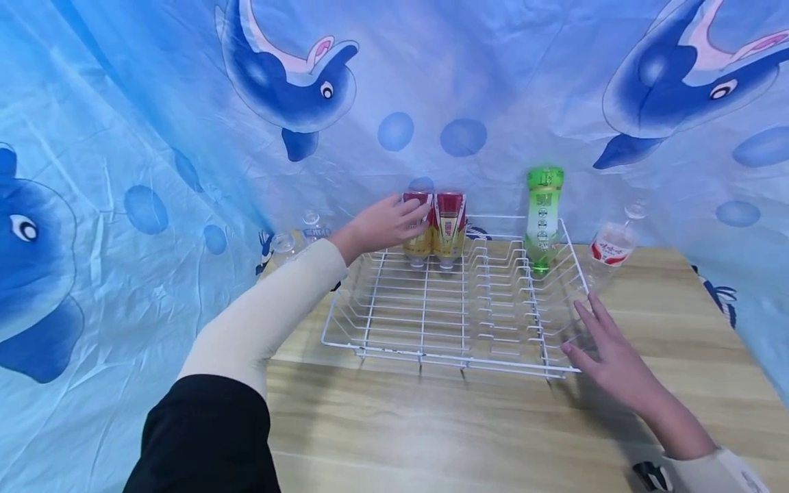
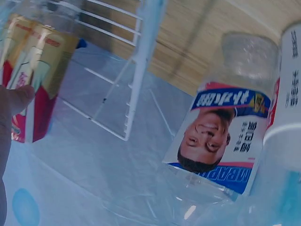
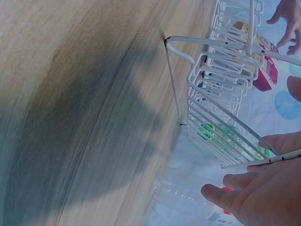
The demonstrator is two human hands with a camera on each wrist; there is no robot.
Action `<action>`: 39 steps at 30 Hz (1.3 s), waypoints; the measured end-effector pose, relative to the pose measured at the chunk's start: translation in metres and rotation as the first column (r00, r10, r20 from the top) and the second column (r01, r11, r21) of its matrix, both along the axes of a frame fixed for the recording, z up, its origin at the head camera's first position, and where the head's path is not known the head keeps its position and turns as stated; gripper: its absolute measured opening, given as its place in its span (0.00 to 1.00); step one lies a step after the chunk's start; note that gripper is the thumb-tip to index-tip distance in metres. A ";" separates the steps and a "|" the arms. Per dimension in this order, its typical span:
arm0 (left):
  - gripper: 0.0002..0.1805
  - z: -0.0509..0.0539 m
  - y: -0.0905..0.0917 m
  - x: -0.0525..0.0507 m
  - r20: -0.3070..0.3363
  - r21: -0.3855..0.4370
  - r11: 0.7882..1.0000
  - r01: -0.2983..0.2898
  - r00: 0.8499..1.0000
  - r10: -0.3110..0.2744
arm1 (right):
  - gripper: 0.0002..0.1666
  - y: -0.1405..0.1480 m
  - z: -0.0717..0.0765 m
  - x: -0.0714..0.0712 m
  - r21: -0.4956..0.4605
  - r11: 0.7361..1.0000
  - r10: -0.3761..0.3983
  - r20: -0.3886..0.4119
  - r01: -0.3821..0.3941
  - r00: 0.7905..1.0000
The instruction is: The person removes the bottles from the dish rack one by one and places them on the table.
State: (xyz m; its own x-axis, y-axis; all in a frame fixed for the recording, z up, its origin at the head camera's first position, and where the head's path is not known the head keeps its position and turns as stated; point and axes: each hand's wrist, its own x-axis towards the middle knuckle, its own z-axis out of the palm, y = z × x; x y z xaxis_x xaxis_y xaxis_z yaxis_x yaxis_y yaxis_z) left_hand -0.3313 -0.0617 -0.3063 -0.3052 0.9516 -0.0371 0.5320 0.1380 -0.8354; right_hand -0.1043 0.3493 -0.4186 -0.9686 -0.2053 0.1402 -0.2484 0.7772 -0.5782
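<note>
From my head, the step in hand seems to be setting or adjusting the left red-and-gold bottle (image 1: 417, 245) at the back of the white wire rack (image 1: 421, 354). It stands neck down just beneath my left hand (image 1: 391, 222), whose fingers are a little apart and reach across its red upper part; I cannot tell whether they press on it. Just beyond my fingertips, close beside it, is the right red-and-gold bottle (image 1: 451, 229), also neck down. I judge that the next move calls for a firmer hold if the bottle must shift, or a clean lift of the fingers if it is to stay. My right hand (image 1: 619, 359) is at the rack's near right corner, fingers spread; ahead of them, outside the rack, is a clear bottle with a red label (image 1: 612, 244).

From my left wrist, my thumb (image 2: 21, 96) overlaps the red part of the nearer red-and-gold bottle, touching or nearly so. A bottle with a blue-and-pink label (image 2: 214, 136) is well apart from that thumb, outside the rack.

From my right wrist, my fingers (image 3: 218, 195) lie along the outside of the rack's rim, apart and not wrapped round it, probably steadying it. The green bottle (image 3: 230, 136) is beyond them, behind the wires.
</note>
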 end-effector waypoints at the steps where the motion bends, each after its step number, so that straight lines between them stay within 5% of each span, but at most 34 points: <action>1: 0.32 -0.001 0.002 -0.002 -0.001 -0.016 1.000 0.009 1.000 -0.009 | 0.51 0.000 0.000 0.001 -0.002 1.000 -0.001 0.000 0.001 1.000; 12: 0.24 -0.014 0.007 -0.024 0.021 -0.037 0.996 0.086 0.996 -0.085 | 0.50 -0.003 0.002 0.002 -0.002 1.000 -0.015 0.022 0.015 1.000; 16: 0.25 -0.015 0.005 -0.029 0.020 -0.046 0.996 0.071 0.997 -0.070 | 0.50 -0.003 0.002 0.003 -0.001 1.000 -0.014 0.014 0.014 1.000; 39: 0.25 -0.024 0.009 -0.039 -0.023 -0.094 0.992 0.084 0.996 -0.086 | 0.50 -0.002 -0.001 0.001 0.011 0.999 -0.033 0.013 0.032 0.999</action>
State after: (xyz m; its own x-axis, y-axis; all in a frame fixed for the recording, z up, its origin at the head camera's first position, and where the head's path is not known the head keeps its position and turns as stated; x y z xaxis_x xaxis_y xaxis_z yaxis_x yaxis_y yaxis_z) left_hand -0.3703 -0.0530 -0.3305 -0.2254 0.9669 -0.1196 0.5160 0.0144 -0.8565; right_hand -0.1031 0.3476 -0.4199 -0.9766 -0.1752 0.1250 -0.2152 0.7911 -0.5726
